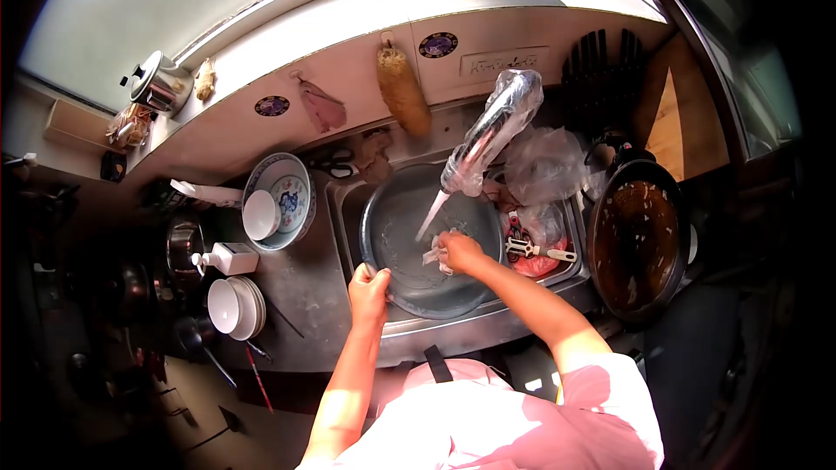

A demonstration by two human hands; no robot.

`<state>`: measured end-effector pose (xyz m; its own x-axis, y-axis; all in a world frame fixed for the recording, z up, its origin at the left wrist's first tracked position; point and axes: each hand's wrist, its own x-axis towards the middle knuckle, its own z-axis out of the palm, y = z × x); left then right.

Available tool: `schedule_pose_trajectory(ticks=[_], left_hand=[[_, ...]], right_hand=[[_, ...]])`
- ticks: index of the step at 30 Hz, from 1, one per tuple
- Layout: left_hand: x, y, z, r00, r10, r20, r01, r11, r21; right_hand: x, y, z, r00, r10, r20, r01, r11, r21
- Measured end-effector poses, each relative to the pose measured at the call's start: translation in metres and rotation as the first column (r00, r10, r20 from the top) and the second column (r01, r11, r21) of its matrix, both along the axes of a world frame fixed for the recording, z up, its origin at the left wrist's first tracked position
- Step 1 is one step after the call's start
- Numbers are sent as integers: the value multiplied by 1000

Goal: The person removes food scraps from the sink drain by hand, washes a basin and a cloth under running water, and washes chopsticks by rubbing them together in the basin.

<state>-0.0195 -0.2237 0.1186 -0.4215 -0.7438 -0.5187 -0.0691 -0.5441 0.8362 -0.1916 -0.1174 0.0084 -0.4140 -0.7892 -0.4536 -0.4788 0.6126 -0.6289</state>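
A wide grey basin (402, 298) sits in the metal sink, with water in it. My left hand (369, 294) is closed on its near left rim, thumb uppermost. Inside the basin, my right hand (461, 252) grips a crumpled whitish cloth (433, 255), close to the falling water; the fingertips are partly hidden. A faucet wrapped in clear plastic (496, 126) leans over the basin, and a stream of water (432, 216) runs from it.
Right of the basin lie a peeler (540, 250), plastic bags (547, 164) and a dirty wok (640, 244). On the left counter stand a patterned bowl (296, 196), stacked dishes (237, 307) and a white pump bottle (233, 258). Scissors (335, 163) lie behind the sink.
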Motion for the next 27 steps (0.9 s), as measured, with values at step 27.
schedule_pose_trajectory(ticks=[27], left_hand=[[11,-40,0,999,-11,39,12,999,-32]], right_hand=[[60,-75,-28,996,69,49,-42,909,-414]])
